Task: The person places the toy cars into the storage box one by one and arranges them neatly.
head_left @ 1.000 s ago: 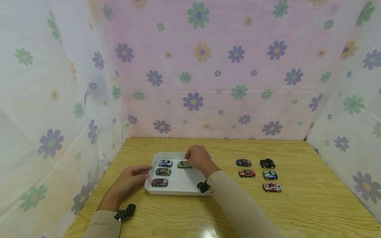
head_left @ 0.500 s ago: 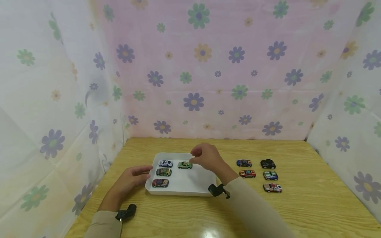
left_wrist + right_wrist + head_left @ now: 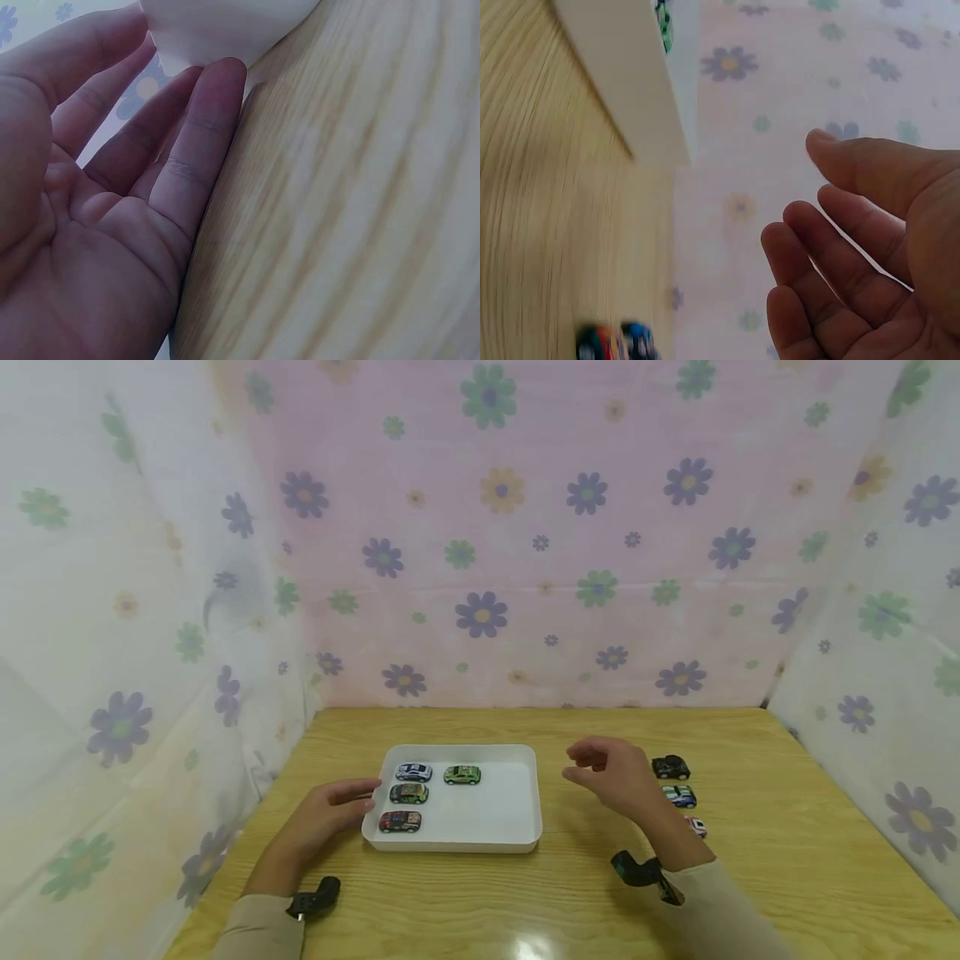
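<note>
A white rectangular tray (image 3: 487,847) stands on the wooden table, holding toy cars. Down its left side sit a white car (image 3: 413,772), a green and orange car (image 3: 408,793) and a dark red car (image 3: 400,822). One light green car (image 3: 462,775) is alone near the tray's back middle. My left hand (image 3: 326,818) rests beside the tray with relaxed fingertips at its left wall; the left wrist view shows the fingers (image 3: 214,112) against the tray's corner. Holding nothing, my right hand (image 3: 622,781) hovers right of the tray, fingers loosely bent and thumb apart.
Right of my right hand stand a black car (image 3: 671,767), a green, blue and white car (image 3: 679,796) and a partly covered white and red car (image 3: 697,827). A red car (image 3: 600,342) and a blue car (image 3: 639,339) show blurred below. Flowered cloth (image 3: 480,527) encloses the table.
My right hand has let go of the light green car, which stays in the tray, and has moved right, over the loose cars' area. My left hand keeps its place at the tray.
</note>
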The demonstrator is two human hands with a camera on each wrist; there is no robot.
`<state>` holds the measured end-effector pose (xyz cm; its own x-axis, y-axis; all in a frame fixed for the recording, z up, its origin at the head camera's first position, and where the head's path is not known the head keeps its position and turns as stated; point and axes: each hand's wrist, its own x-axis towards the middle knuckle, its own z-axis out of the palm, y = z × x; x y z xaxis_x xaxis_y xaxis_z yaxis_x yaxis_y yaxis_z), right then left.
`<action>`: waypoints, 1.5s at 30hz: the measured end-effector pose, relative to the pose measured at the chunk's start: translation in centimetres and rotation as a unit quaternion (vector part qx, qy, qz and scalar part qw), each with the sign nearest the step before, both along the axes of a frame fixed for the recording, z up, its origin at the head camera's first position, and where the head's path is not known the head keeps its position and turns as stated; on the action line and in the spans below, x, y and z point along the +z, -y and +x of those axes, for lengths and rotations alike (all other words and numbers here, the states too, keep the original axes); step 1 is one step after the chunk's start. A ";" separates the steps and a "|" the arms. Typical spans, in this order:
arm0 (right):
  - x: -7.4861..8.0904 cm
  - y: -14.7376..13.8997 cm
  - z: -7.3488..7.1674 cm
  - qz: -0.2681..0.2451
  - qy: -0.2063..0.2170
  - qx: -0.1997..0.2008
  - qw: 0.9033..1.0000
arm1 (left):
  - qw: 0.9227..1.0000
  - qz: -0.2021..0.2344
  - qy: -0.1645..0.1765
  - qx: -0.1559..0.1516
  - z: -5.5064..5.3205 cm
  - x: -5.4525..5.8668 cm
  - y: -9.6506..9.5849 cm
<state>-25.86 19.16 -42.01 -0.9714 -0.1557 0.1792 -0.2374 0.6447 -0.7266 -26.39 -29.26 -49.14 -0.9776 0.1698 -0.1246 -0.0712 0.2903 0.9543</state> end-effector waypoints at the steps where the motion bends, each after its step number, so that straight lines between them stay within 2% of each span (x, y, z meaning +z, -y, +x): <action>1: 0.0 -0.7 0.2 0.002 0.001 -0.005 1.000 | 1.000 0.006 0.002 0.001 0.0 0.0 0.0; 5: 0.1 -3.4 0.8 0.012 -0.005 -0.016 1.000 | 1.000 0.008 -0.004 0.003 0.0 0.0 0.2; 9: -0.8 -6.0 0.9 0.026 -0.011 -0.019 0.999 | 1.000 0.018 -0.004 -0.001 -0.2 -0.1 0.2; 18: -3.3 -9.8 0.1 0.031 0.035 0.000 0.999 | 1.000 0.021 0.005 -0.001 -0.1 -0.2 0.0; 24: -3.9 -10.1 -0.2 0.049 0.036 -0.001 0.998 | 1.000 0.009 0.005 0.004 0.0 0.1 0.0; 36: -4.1 -9.9 0.1 0.087 0.020 -0.007 0.996 | 1.000 0.009 0.009 0.000 -0.1 0.1 -0.2; 45: -4.3 -9.6 0.1 0.087 0.013 0.000 0.996 | 1.000 0.009 0.001 0.006 -0.1 0.0 -0.1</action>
